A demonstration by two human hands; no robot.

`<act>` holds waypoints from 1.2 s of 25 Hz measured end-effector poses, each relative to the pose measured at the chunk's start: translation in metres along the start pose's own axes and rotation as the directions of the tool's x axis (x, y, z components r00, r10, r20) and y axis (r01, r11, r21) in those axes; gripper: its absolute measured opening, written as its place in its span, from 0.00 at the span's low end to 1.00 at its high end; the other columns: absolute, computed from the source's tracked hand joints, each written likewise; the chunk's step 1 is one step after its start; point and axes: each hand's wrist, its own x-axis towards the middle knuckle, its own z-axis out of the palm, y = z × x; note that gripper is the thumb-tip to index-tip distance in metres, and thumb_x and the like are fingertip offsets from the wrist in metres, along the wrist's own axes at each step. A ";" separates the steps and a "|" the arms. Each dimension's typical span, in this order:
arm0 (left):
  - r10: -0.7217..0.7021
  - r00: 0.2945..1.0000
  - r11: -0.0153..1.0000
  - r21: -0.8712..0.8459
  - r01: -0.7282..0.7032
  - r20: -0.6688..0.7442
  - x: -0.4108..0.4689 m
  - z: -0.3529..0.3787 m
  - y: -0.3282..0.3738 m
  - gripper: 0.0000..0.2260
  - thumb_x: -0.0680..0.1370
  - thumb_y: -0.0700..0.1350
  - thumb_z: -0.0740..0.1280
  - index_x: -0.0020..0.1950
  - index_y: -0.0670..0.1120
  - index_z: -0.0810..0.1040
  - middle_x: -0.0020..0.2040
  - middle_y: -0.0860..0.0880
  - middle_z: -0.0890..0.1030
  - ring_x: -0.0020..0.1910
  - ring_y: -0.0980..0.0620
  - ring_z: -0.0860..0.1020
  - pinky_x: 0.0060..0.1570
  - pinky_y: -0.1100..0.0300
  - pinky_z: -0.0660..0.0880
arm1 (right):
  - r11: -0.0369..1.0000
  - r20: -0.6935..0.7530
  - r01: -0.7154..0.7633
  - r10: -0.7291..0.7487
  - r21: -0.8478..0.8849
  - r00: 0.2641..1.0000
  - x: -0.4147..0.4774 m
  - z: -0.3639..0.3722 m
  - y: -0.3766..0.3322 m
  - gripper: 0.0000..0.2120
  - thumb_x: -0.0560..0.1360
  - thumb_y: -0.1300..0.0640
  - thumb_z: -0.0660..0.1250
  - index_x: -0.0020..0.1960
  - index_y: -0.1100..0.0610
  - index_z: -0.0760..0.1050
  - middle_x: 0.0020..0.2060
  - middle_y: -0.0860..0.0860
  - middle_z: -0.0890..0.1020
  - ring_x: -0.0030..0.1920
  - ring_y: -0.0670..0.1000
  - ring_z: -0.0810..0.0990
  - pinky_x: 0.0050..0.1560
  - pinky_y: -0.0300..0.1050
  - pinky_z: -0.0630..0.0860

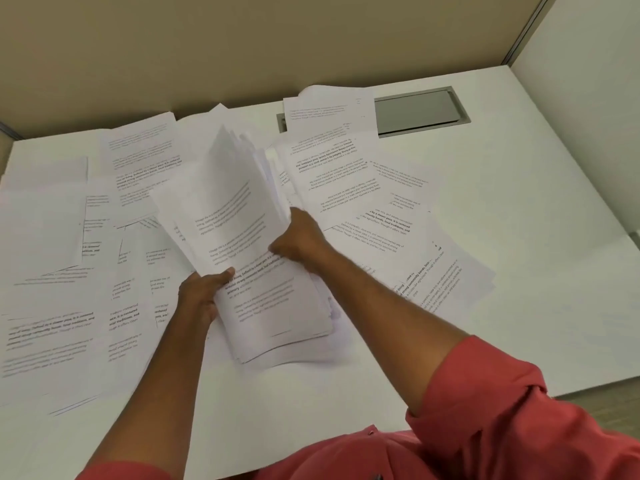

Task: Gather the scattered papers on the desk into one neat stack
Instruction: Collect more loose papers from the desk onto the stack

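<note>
My left hand (202, 296) grips the stack (256, 216) near-left, right hand (299, 240) its right edge. Loose sheets (62, 271) cover the table (519, 237) either side of it.

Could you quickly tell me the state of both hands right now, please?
Left hand: closed, gripping the paper bundle.
Right hand: closed, gripping the same bundle.

Beyond my grip and off to its right, a grey rectangular hatch plate (417, 110) sits flush in the white desk (519, 202). Farther back from my grip, a beige partition (242, 46) stands along the rear edge. At its right end, a grey metal post (530, 29) joins a paler side panel (588, 36).
</note>
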 end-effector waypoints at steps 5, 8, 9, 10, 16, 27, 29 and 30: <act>0.005 0.999 0.975 0.221 0.003 -0.034 0.021 0.053 0.022 0.27 0.72 0.40 0.75 0.67 0.36 0.72 0.65 0.40 0.76 0.62 0.41 0.75 0.60 0.50 0.74 | 0.998 -0.031 -0.025 0.024 -0.055 0.999 0.042 -0.047 0.007 0.23 0.68 0.65 0.74 0.61 0.61 0.72 0.51 0.56 0.79 0.49 0.55 0.78 0.44 0.44 0.76; -0.070 0.993 0.912 0.397 0.102 -0.095 0.045 0.085 0.024 0.37 0.63 0.47 0.81 0.67 0.37 0.71 0.66 0.37 0.74 0.63 0.37 0.73 0.59 0.36 0.73 | 0.993 -0.033 -0.067 0.064 -0.100 0.997 0.068 -0.068 0.019 0.23 0.68 0.66 0.74 0.61 0.63 0.72 0.51 0.57 0.79 0.53 0.56 0.79 0.46 0.44 0.76; -0.056 0.986 0.871 0.474 0.126 -0.159 0.047 0.096 0.027 0.38 0.60 0.50 0.81 0.65 0.38 0.72 0.67 0.37 0.71 0.64 0.38 0.71 0.60 0.38 0.73 | 0.989 -0.027 -0.087 0.085 -0.117 0.996 0.077 -0.073 0.022 0.23 0.69 0.65 0.75 0.61 0.63 0.72 0.53 0.58 0.79 0.54 0.56 0.79 0.46 0.44 0.76; -0.011 0.974 0.814 0.564 0.141 -0.228 0.045 0.107 0.031 0.36 0.62 0.51 0.81 0.65 0.39 0.71 0.68 0.37 0.68 0.66 0.39 0.68 0.63 0.42 0.71 | 0.984 -0.017 -0.107 0.105 -0.140 0.994 0.088 -0.078 0.024 0.24 0.69 0.64 0.75 0.62 0.64 0.71 0.54 0.58 0.79 0.55 0.56 0.79 0.47 0.43 0.76; 0.195 0.944 0.692 0.720 0.060 -0.266 0.048 0.168 0.049 0.28 0.70 0.53 0.75 0.65 0.42 0.72 0.67 0.40 0.64 0.65 0.41 0.65 0.62 0.48 0.68 | 0.962 -0.044 -0.164 0.158 -0.218 0.986 0.154 -0.120 0.026 0.28 0.69 0.64 0.76 0.66 0.65 0.70 0.60 0.59 0.78 0.60 0.60 0.78 0.58 0.50 0.77; 0.240 0.948 0.701 0.713 -0.020 -0.209 0.068 0.223 0.074 0.24 0.70 0.51 0.76 0.62 0.49 0.73 0.68 0.43 0.62 0.65 0.42 0.63 0.58 0.53 0.70 | 0.803 -0.183 -0.262 0.193 -0.535 0.964 0.224 -0.185 0.043 0.36 0.71 0.55 0.75 0.73 0.61 0.62 0.71 0.61 0.63 0.71 0.62 0.62 0.69 0.55 0.66; 0.279 0.932 0.690 0.723 -0.027 -0.232 0.071 0.221 0.070 0.27 0.71 0.53 0.74 0.67 0.47 0.70 0.69 0.43 0.62 0.66 0.42 0.64 0.60 0.50 0.71 | 0.794 -0.211 -0.287 0.203 -0.536 0.956 0.226 -0.180 0.044 0.36 0.70 0.53 0.75 0.72 0.59 0.64 0.70 0.61 0.61 0.70 0.62 0.61 0.66 0.53 0.67; 0.305 0.920 0.675 0.737 -0.027 -0.246 0.073 0.219 0.070 0.29 0.72 0.54 0.73 0.68 0.45 0.69 0.69 0.42 0.63 0.67 0.42 0.64 0.62 0.49 0.71 | 0.804 -0.208 -0.287 0.206 -0.521 0.956 0.226 -0.178 0.045 0.37 0.69 0.51 0.76 0.72 0.59 0.64 0.70 0.61 0.61 0.70 0.62 0.62 0.66 0.53 0.67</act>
